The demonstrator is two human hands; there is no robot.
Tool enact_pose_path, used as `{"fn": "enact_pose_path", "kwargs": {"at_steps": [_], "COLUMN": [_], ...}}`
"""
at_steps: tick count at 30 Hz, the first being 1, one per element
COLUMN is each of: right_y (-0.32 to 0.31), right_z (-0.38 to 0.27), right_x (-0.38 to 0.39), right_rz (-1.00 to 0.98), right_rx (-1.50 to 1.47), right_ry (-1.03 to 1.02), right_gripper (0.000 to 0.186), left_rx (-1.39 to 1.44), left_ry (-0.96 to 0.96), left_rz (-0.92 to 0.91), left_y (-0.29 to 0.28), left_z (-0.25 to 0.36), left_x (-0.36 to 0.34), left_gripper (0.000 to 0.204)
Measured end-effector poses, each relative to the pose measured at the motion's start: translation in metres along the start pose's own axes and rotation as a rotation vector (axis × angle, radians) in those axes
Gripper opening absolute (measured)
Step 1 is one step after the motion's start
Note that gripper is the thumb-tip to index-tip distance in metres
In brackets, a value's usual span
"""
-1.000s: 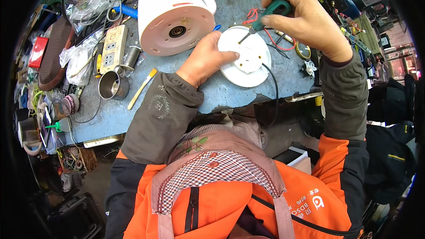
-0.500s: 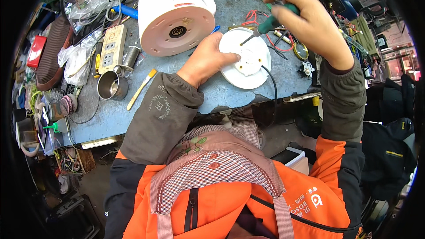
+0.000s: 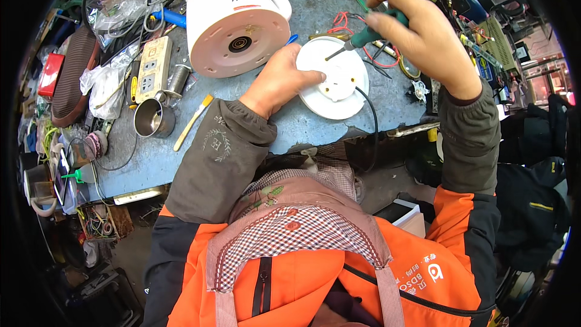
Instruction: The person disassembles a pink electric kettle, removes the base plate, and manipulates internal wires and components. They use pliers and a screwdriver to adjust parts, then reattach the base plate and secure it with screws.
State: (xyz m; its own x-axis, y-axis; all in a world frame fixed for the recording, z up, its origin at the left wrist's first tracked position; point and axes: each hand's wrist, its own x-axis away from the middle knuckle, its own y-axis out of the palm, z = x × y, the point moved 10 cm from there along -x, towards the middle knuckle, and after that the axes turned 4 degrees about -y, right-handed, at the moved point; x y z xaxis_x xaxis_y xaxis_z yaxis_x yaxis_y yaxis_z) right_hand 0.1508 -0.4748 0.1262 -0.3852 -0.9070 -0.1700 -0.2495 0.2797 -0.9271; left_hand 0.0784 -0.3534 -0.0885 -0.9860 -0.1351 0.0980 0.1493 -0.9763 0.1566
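While your left hand (image 3: pixel 279 82) lies flat on the round white kettle base (image 3: pixel 334 77), its fingers spread over the left part of the disc and closed round nothing, your right hand (image 3: pixel 419 35) is wrapped tight around the green handle of a screwdriver (image 3: pixel 356 40). The screwdriver slants down and to the left, and its dark tip meets the top of the base near the far rim. The base sits on the blue desk (image 3: pixel 302 127) towards its right end, not far from the near edge, and a black cord (image 3: pixel 371 122) runs from it over that edge.

Just left of the base, touching or nearly touching your left hand's knuckles, a white electric kettle (image 3: pixel 233 19) lies on its side with its round underside turned towards you. Red wires (image 3: pixel 340 27) lie loose on the desk behind the base, under your right hand.

Further left along the desk, a small brush with a pale wooden handle (image 3: pixel 192 122) lies at an angle, next to a steel cup (image 3: pixel 154 118). Behind the cup stands a cream power strip (image 3: pixel 152 68), with crumpled clear plastic bags (image 3: pixel 109 82) at the desk's left end. Your grey sleeves (image 3: pixel 218 157) come in over the near edge.
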Motion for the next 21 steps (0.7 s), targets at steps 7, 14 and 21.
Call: {"fn": "enact_pose_path", "kwargs": {"at_steps": [7, 14, 21], "right_y": [0.019, 0.116, 0.128], "right_z": [0.015, 0.052, 0.062], "right_x": [0.018, 0.026, 0.013], "right_rz": [0.390, 0.503, 0.368], "right_rx": [-0.699, -0.660, -0.884], "right_ry": [-0.235, 0.075, 0.128], "right_gripper": [0.066, 0.071, 0.097], "left_rx": [-0.046, -0.044, -0.032], "left_ry": [-0.011, -0.030, -0.043], "left_rz": [0.004, 0.020, 0.010], "left_y": [0.000, -0.001, -0.002], "left_z": [0.001, 0.004, 0.001], "left_x": [0.000, 0.002, 0.001], "left_gripper": [0.050, 0.050, 0.054]}}
